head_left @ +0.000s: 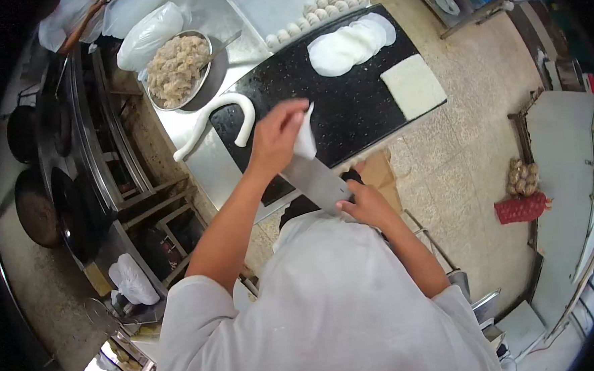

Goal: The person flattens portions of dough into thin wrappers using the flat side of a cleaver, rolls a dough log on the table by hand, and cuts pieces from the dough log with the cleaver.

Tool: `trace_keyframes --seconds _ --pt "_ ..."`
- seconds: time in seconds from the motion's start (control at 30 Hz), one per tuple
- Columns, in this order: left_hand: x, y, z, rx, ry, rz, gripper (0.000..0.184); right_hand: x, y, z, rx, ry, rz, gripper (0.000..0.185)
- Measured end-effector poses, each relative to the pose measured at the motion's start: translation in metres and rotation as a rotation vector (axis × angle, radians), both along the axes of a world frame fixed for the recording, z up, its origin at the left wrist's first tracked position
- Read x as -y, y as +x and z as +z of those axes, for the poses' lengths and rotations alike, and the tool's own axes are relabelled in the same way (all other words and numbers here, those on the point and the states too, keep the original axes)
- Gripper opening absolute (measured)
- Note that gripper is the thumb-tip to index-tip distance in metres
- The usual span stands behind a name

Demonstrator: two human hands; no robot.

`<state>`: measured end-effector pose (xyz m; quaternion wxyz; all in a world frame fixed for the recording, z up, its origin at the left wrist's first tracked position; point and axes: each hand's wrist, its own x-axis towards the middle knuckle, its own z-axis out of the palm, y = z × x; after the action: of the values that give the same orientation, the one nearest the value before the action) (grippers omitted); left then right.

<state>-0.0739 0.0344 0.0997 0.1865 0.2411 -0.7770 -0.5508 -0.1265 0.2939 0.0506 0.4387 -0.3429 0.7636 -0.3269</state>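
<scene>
A thin white dough sheet hangs from my left hand, pinched at its top edge above the black board. My right hand grips a wide metal cleaver, its blade reaching up and left to just under the dough. On the board's left edge lies a curved rope of white dough. Overlapping round dough sheets rest at the board's far side, and a pale square sheet lies near its right corner.
A bowl of minced filling stands at the back left beside a plastic bag. Behind the board, a tray holds several dough balls. Woks line the left side. Another person's arm shows at the top left.
</scene>
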Motion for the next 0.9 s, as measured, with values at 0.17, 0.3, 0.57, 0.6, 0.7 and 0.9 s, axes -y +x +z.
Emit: trace_keyframes --seconds 0.17,0.3,0.57,0.6,0.7,0.9 --pt "0.046 -0.117 -0.046 -0.069 0.142 0.186 0.032 -0.064 -0.047 0.006 0.032 0.081 -0.104 0.036" --pt "0.056 -0.119 -0.052 0.317 -0.157 0.117 0.044 -0.080 -0.076 0.034 -0.065 -0.139 -0.298 0.027" --pt "0.028 0.047 -0.047 0.274 -0.847 0.372 0.055 -0.013 -0.110 -0.021 0.451 -0.382 -1.080 0.018" --pt "0.030 0.065 -0.052 0.277 -0.850 0.381 0.055 -0.008 -0.107 -0.027 0.527 -0.247 -1.141 0.020" --pt "0.046 0.101 -0.075 0.271 -0.606 0.330 0.041 -0.002 -0.084 -0.015 0.585 -0.311 -1.165 0.016" --pt "0.063 0.115 -0.082 0.081 -0.535 0.322 0.034 0.037 0.014 0.047 0.062 0.002 -0.609 0.012"
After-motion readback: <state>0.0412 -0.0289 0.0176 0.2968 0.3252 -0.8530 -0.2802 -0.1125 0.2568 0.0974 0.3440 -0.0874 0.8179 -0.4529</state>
